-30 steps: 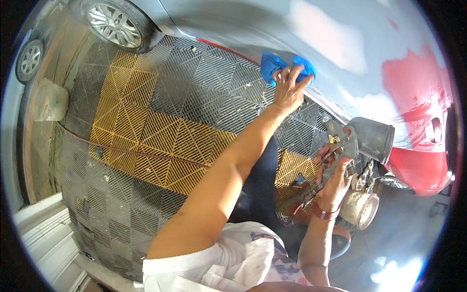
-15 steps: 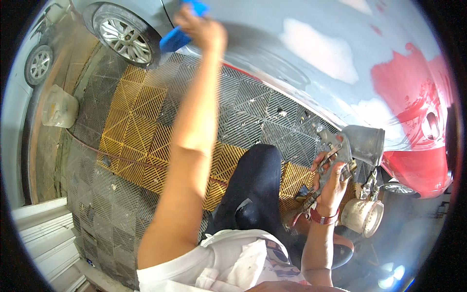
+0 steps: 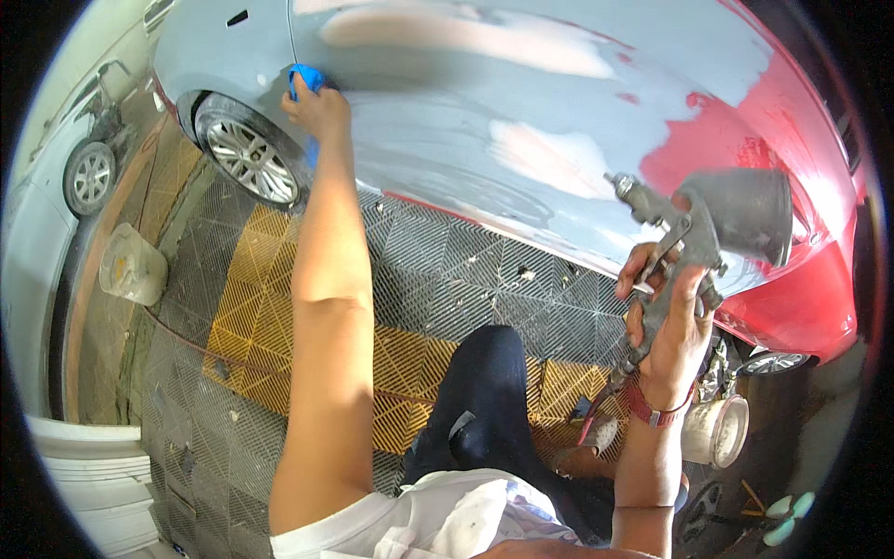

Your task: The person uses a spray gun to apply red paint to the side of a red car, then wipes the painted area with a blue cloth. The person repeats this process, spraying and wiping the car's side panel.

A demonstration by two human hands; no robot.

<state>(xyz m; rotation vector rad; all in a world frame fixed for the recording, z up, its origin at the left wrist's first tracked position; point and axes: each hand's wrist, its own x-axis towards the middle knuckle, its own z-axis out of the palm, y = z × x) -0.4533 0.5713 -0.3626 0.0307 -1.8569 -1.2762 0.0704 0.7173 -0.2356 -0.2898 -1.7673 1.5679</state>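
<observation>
My left hand (image 3: 318, 110) grips a blue cloth (image 3: 304, 74) against the car's grey side panel (image 3: 419, 112), beside a vertical seam just above and right of the silver wheel (image 3: 250, 154). Part of the cloth hangs below my fingers. My right hand (image 3: 675, 317) is wrapped round a dark metal spray gun (image 3: 680, 242) with a large cup on top and a hose at the handle, held low in front of the panel. The panel has pale patches and a red area (image 3: 689, 140) toward the right.
At the left stand another vehicle (image 3: 42, 233) and a white bucket (image 3: 126, 265). A white container (image 3: 708, 433) sits at lower right near a small fan (image 3: 790, 517). A hose crosses the grey and yellow grid tiles (image 3: 270, 279). My bent knee rises at bottom centre.
My left hand has moved leftward with the blue cloth, from low on the panel to near the seam above the wheel. The spray gun in my right hand is now higher in view.
</observation>
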